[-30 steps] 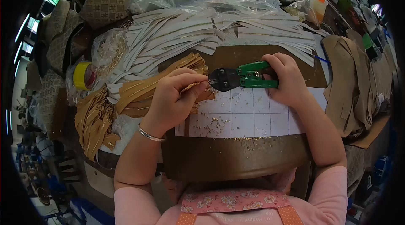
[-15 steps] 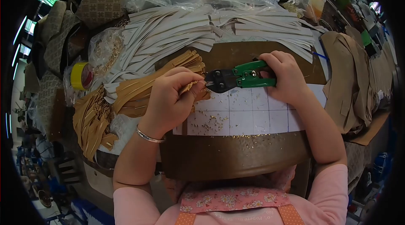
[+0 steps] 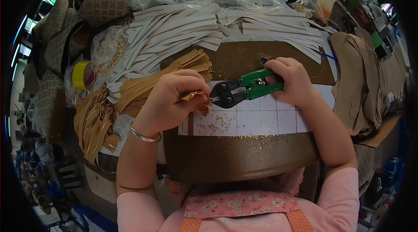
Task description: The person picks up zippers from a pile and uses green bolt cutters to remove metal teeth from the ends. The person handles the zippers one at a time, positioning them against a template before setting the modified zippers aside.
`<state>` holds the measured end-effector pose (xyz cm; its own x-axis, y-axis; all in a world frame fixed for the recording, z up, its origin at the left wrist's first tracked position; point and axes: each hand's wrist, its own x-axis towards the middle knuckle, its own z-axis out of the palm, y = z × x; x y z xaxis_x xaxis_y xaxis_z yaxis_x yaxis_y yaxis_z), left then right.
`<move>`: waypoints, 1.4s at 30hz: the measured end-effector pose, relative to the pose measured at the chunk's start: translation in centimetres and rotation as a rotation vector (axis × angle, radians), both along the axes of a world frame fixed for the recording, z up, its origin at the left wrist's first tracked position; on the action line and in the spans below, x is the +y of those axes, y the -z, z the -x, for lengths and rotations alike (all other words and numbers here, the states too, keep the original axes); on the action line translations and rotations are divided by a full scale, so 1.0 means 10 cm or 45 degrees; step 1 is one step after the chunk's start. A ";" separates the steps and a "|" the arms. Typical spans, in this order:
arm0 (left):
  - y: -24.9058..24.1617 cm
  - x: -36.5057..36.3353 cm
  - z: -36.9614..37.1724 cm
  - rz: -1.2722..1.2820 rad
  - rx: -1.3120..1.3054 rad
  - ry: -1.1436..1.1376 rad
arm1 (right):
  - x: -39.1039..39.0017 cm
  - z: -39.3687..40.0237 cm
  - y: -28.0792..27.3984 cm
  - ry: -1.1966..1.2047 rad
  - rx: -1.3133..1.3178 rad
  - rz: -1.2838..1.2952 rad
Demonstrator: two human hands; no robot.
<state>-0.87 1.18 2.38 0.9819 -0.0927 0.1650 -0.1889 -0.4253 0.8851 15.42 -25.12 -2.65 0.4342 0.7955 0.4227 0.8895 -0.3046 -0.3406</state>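
My left hand (image 3: 174, 101) pinches a tan zipper (image 3: 193, 95) with gold teeth between thumb and fingers. Its end pokes out toward the cutters. My right hand (image 3: 289, 79) is wrapped around the green handles of compact hand cutters (image 3: 252, 85). Their dark jaws point left and meet the zipper's end at my left fingertips; whether the blades are closed on it is too small to tell. Below the jaws, small gold metal bits (image 3: 217, 124) lie scattered on a white gridded sheet (image 3: 270, 121). A bundle of tan zippers (image 3: 143, 88) lies behind my left hand.
White zippers (image 3: 174, 31) spread across the back of the brown work board (image 3: 244, 156). A tan zipper pile (image 3: 93, 123) and yellow tape roll (image 3: 83, 76) are at left. Brown fabric pieces (image 3: 359, 84) lie at right; an orange-tipped bottle (image 3: 325, 5) stands behind.
The cutters' jaws have dropped toward me, tilting the tool down to the left. My left fingertips and the zipper end have also come slightly lower.
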 end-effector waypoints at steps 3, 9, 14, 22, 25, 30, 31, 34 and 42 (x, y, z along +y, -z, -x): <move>-0.03 0.00 -0.01 0.074 0.074 0.091 | -0.01 -0.01 0.01 -0.027 0.000 -0.011; -0.06 0.20 0.00 0.207 -0.033 0.378 | -0.04 -0.05 -0.01 -0.090 0.094 -0.037; -0.28 0.23 0.08 0.948 0.199 0.203 | -0.03 -0.05 0.00 0.030 -0.010 -0.013; -0.23 0.29 0.09 -0.885 0.598 -0.316 | -0.03 -0.05 0.00 0.019 -0.061 -0.005; -0.20 0.24 0.09 -1.149 0.696 -0.316 | -0.02 -0.04 0.01 0.030 -0.077 -0.015; -0.18 0.19 0.10 -1.234 0.569 -0.349 | -0.04 -0.04 0.01 0.036 -0.094 -0.003; -0.15 0.19 0.10 -1.156 0.551 -0.354 | -0.04 -0.04 0.00 0.038 -0.093 0.014; -0.12 0.20 0.08 -0.840 0.366 -0.347 | -0.02 -0.05 0.01 0.038 -0.107 0.018; 0.10 0.00 0.02 0.631 0.347 -0.234 | -0.02 -0.04 0.03 0.126 -0.126 -0.001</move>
